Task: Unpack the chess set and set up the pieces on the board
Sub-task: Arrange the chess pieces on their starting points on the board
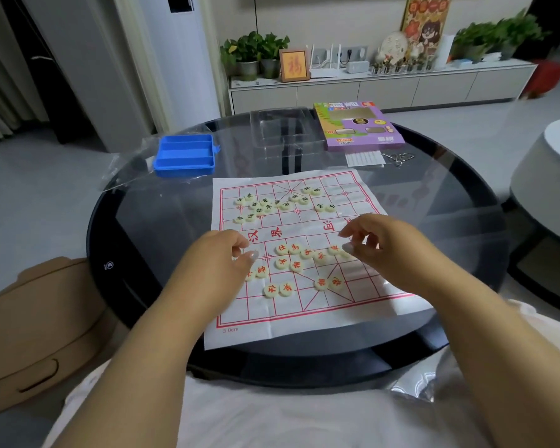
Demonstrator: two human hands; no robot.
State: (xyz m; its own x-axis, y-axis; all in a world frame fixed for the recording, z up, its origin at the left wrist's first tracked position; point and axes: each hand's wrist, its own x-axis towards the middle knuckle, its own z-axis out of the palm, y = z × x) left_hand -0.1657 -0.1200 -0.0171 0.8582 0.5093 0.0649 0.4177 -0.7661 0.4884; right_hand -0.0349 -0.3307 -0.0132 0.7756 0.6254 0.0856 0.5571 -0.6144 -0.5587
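A round glass table (136, 221) carries a few small things at its far edge: a small bundle of white sticks (365, 159) and, just beside it to the right, some metal wire puzzles (399, 158). Behind the table a long white cabinet (369, 88) stands by the wall. On the cabinet are potted plants (254, 56), a framed picture (294, 65) and a white router (325, 63). A brown cardboard box (36, 331) lies left of the table.
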